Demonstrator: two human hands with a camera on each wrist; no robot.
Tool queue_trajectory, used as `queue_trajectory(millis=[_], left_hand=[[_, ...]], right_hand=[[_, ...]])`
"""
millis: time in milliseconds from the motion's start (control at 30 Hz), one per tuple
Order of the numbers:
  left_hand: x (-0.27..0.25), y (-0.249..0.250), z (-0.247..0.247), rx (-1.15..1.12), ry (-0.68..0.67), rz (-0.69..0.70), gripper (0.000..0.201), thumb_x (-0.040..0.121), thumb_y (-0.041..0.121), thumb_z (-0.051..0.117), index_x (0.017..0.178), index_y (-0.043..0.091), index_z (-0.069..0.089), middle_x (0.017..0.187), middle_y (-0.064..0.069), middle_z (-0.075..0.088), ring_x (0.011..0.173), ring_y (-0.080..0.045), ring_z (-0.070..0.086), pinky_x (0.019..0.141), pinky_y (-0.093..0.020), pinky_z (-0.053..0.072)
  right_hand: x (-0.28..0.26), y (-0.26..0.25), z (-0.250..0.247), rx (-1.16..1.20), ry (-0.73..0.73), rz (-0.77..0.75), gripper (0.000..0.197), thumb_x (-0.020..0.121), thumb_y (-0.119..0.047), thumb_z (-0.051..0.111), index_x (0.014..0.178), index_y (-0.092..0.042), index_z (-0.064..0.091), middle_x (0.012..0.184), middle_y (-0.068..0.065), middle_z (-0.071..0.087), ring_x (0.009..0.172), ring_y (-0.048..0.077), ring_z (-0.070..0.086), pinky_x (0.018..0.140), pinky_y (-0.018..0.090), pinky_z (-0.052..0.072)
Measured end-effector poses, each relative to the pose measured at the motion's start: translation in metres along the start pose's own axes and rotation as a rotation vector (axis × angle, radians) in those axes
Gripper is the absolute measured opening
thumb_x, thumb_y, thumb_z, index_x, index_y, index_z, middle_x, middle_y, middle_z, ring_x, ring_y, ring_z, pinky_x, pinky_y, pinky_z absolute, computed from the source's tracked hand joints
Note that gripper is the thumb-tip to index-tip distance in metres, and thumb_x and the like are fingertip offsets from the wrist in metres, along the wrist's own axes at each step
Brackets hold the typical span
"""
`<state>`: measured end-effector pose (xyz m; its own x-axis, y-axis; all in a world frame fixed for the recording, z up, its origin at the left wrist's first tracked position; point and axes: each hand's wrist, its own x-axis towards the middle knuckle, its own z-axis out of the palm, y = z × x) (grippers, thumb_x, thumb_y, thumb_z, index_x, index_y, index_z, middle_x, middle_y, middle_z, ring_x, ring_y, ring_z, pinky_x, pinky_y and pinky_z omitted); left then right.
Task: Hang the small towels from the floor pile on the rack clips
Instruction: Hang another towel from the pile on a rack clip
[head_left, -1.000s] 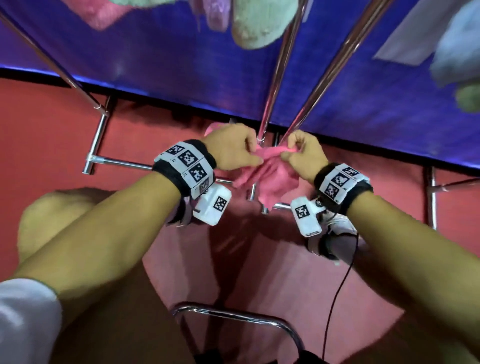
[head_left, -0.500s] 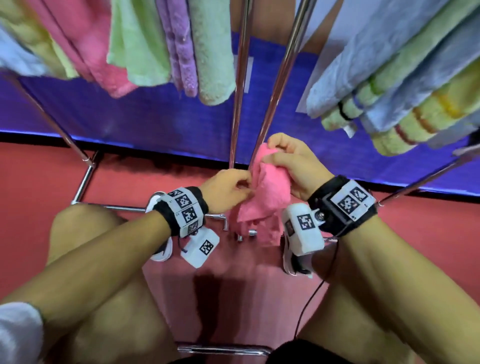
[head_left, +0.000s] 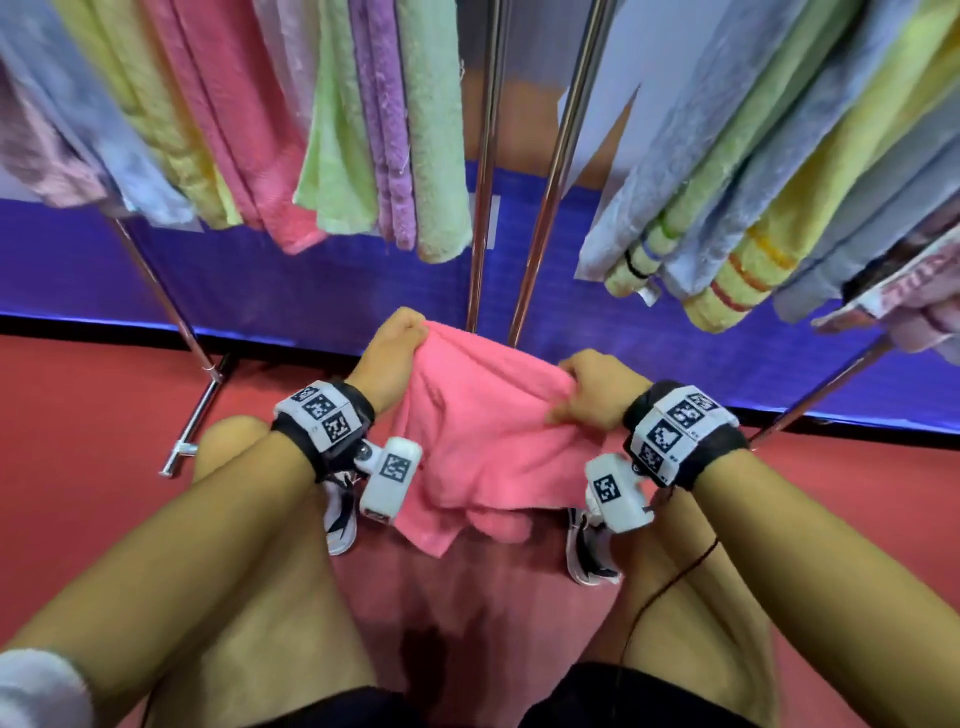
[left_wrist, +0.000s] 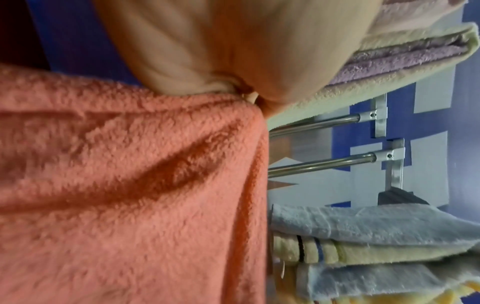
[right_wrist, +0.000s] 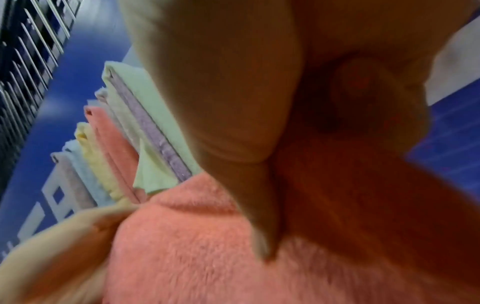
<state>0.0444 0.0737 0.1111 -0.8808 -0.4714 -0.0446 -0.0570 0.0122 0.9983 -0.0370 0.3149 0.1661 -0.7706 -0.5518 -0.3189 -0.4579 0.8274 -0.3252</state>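
A small pink towel (head_left: 483, 441) hangs spread between my two hands in front of the rack poles (head_left: 550, 197). My left hand (head_left: 395, 348) pinches its upper left corner; the left wrist view shows the fingers (left_wrist: 233, 61) curled on the towel (left_wrist: 130, 185) edge. My right hand (head_left: 592, 389) grips the upper right corner, with the towel (right_wrist: 207, 246) bunched under its fingers (right_wrist: 221, 102). The towel's lower part droops above my knees. No clips or floor pile are in view.
Several hung towels fill the rack: pink, green and purple ones (head_left: 332, 130) at upper left, blue and yellow striped ones (head_left: 753, 182) at upper right. Chrome rack legs (head_left: 192, 415) stand on the red floor (head_left: 78, 441). A blue wall panel (head_left: 260, 291) is behind.
Both hands rose from near the floor and drew apart, so the bunched pink towel is now spread open between them. My head tilted up, bringing the hung towels into view.
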Motion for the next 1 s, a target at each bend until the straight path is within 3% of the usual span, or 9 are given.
queue_trajectory(millis=[67, 167, 333, 500, 600, 733, 800, 900, 1000], left_hand=[[0.001, -0.002, -0.003, 0.029, 0.058, -0.003, 0.005, 0.076, 0.027, 0.050, 0.073, 0.024, 0.052, 0.071, 0.011, 0.047, 0.071, -0.009, 0.040, 0.076, -0.034, 0.033], [0.001, -0.004, -0.006, 0.166, 0.061, -0.028, 0.011, 0.083, 0.024, 0.054, 0.071, 0.024, 0.053, 0.070, 0.010, 0.050, 0.071, -0.010, 0.043, 0.077, -0.032, 0.034], [-0.012, -0.025, 0.007, 0.257, -0.098, 0.000, 0.023, 0.084, 0.005, 0.070, 0.080, 0.019, 0.053, 0.080, 0.000, 0.056, 0.070, -0.009, 0.050, 0.064, -0.009, 0.039], [-0.031, -0.030, 0.026, 0.073, -0.303, -0.005, 0.031, 0.072, 0.043, 0.071, 0.072, 0.016, 0.056, 0.070, 0.003, 0.055, 0.067, -0.011, 0.048, 0.067, -0.030, 0.044], [-0.036, -0.033, 0.028, -0.075, -0.370, -0.094, 0.037, 0.066, 0.043, 0.074, 0.089, 0.017, 0.059, 0.086, -0.003, 0.063, 0.081, -0.013, 0.059, 0.079, -0.036, 0.051], [-0.034, -0.052, 0.031, 0.085, -0.381, -0.065, 0.042, 0.073, -0.004, 0.081, 0.102, 0.010, 0.053, 0.098, -0.014, 0.067, 0.079, -0.006, 0.066, 0.071, -0.023, 0.056], [-0.028, -0.064, 0.030, 0.178, -0.367, -0.030, 0.035, 0.077, -0.016, 0.069, 0.096, 0.008, 0.053, 0.088, -0.008, 0.065, 0.073, -0.003, 0.062, 0.064, -0.016, 0.049], [-0.020, -0.074, 0.028, 0.222, -0.293, -0.027, 0.020, 0.081, -0.009, 0.065, 0.097, 0.001, 0.057, 0.083, -0.011, 0.063, 0.073, -0.014, 0.056, 0.062, -0.020, 0.046], [-0.007, -0.079, 0.025, 0.337, -0.222, 0.028, 0.010, 0.087, 0.003, 0.065, 0.089, 0.013, 0.062, 0.073, 0.005, 0.063, 0.060, 0.000, 0.052, 0.060, -0.019, 0.043]], right_hand=[[0.001, 0.008, 0.013, -0.027, -0.057, 0.031, 0.033, 0.081, -0.034, 0.077, 0.065, -0.017, 0.055, 0.070, 0.002, 0.059, 0.071, 0.022, 0.056, 0.063, 0.028, 0.040], [0.006, 0.013, 0.027, 0.353, -0.096, -0.035, 0.025, 0.091, -0.026, 0.068, 0.077, -0.007, 0.062, 0.070, 0.008, 0.063, 0.064, 0.019, 0.055, 0.068, 0.038, 0.051], [0.008, -0.017, 0.030, 0.916, -0.050, -0.095, 0.012, 0.096, -0.008, 0.059, 0.084, -0.010, 0.059, 0.064, 0.008, 0.059, 0.048, 0.013, 0.055, 0.044, 0.023, 0.047], [0.025, -0.039, 0.045, 1.312, -0.039, -0.027, 0.011, 0.094, 0.002, 0.056, 0.087, -0.007, 0.060, 0.075, 0.012, 0.063, 0.061, 0.016, 0.060, 0.059, 0.027, 0.053], [0.032, -0.044, 0.054, 1.496, -0.018, 0.017, 0.025, 0.093, 0.006, 0.054, 0.116, -0.005, 0.053, 0.088, 0.018, 0.061, 0.061, 0.018, 0.065, 0.057, 0.031, 0.056], [0.038, -0.037, 0.079, 1.495, 0.030, 0.038, 0.068, 0.093, 0.014, 0.051, 0.133, -0.036, 0.030, 0.087, 0.019, 0.066, 0.068, 0.024, 0.070, 0.057, 0.037, 0.060], [0.040, -0.033, 0.092, 1.410, 0.070, 0.026, 0.062, 0.091, 0.015, 0.050, 0.130, -0.032, 0.041, 0.088, 0.020, 0.065, 0.072, 0.024, 0.070, 0.058, 0.035, 0.059], [0.047, -0.026, 0.099, 1.270, 0.197, 0.085, 0.027, 0.091, 0.010, 0.055, 0.106, -0.011, 0.062, 0.089, 0.020, 0.061, 0.063, 0.014, 0.066, 0.057, 0.025, 0.059], [0.055, -0.017, 0.099, 1.268, 0.281, 0.146, 0.017, 0.090, 0.008, 0.058, 0.092, -0.008, 0.064, 0.074, 0.016, 0.063, 0.055, 0.013, 0.065, 0.055, 0.021, 0.057]])
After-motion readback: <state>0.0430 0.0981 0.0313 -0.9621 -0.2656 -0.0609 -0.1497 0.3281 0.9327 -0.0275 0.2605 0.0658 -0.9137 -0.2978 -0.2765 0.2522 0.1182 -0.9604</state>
